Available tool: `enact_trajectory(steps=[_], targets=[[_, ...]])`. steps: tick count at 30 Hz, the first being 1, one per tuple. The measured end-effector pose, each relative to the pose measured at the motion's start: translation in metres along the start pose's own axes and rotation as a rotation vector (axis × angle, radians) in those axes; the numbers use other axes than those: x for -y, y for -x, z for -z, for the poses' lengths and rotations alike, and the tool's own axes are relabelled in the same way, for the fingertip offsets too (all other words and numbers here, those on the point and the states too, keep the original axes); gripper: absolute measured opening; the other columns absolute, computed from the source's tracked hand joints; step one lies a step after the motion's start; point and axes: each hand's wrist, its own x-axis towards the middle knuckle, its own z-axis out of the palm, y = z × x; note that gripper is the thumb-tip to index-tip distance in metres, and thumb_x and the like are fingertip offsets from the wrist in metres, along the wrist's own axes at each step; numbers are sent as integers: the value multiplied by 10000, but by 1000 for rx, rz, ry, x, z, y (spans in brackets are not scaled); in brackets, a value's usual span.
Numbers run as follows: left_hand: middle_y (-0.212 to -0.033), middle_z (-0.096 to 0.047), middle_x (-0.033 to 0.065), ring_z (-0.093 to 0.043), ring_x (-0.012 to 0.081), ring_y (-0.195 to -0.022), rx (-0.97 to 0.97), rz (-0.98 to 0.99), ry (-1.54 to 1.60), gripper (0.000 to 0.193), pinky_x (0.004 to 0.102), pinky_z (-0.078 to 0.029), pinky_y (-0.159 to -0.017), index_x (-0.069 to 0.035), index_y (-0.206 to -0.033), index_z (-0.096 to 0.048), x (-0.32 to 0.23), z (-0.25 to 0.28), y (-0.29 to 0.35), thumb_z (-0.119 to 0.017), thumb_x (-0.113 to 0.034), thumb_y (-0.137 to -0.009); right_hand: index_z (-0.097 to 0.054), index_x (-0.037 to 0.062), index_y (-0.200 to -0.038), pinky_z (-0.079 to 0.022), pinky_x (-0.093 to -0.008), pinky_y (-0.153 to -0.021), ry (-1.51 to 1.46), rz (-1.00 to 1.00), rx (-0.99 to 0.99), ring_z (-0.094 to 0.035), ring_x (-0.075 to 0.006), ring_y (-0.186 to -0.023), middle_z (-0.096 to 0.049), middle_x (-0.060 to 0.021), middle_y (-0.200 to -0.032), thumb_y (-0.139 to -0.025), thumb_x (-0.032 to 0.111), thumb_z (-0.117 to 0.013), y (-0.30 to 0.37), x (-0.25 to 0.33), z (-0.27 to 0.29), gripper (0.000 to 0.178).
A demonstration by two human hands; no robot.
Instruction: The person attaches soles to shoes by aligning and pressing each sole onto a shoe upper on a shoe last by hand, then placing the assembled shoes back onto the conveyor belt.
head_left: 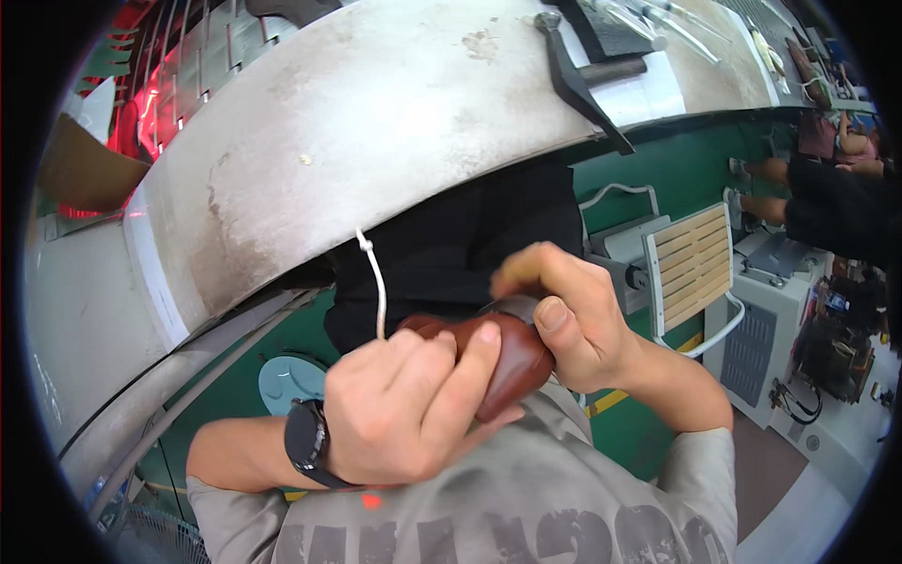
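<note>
A glossy reddish-brown leather shoe (520, 365) is held close to my body, just short of the table edge. My left hand (399, 399), with a black watch at the wrist, wraps round it, its index finger lying along the leather. On the other side my right hand (584, 324) grips the shoe's end, thumb bent against it and fingers curled over a dark edge (515, 305). Part of the shoe is hidden behind my left fingers. A knotted white cord (381, 282) hangs from the table edge down toward my left hand.
A worn pale worktable (376, 113) curves across the front. A dark hammer-like tool (568, 80) lies at its far right, handle over the edge. A slatted wooden seat (691, 268) stands to the right, a blue round stool (291, 381) at lower left. Another person (836, 202) is far right.
</note>
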Motion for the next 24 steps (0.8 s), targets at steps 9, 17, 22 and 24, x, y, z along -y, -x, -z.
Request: enact_trajectory(steps=[9,17,22,24], targets=[[-1173,-754,221,-765,327,-973,-65,133,80,713,401,-584,-733,68,-1315,-692,-8,-16,25,-822,-155,-650,-705,-127,-1243,-595,-370,-972,-637,-288,-28,-762,-249,-1070,-778,-242,-1174,-1137,383,-386,24,7,-6,611],[-1111,-784,206,-778,308,-987,-112,-262,-227,323,373,-584,-721,49,-1156,-736,-25,75,-28,-720,-69,-855,-668,-184,-1308,-604,-494,-1011,-499,212,-159,-741,-473,-1175,-684,-414,-1299,-1145,533,-353,-9,70,3,801],[-1243,-781,172,-756,337,-1142,-35,-276,-368,304,489,-589,-950,1,-1159,-765,18,56,-24,-734,-112,-879,-535,-138,-1510,-553,-383,-1065,-481,10,-285,-730,-333,-1214,-695,-292,-1386,-1144,394,-464,-20,24,-20,650],[-1279,-781,98,-730,261,-1225,44,-247,-292,313,455,-542,-1059,-51,-1187,-794,43,39,-9,-707,-109,-892,-495,-106,-1557,-541,-381,-1079,-449,-118,-208,-717,-315,-1234,-704,-268,-1370,-1117,284,-540,-11,4,-38,590]])
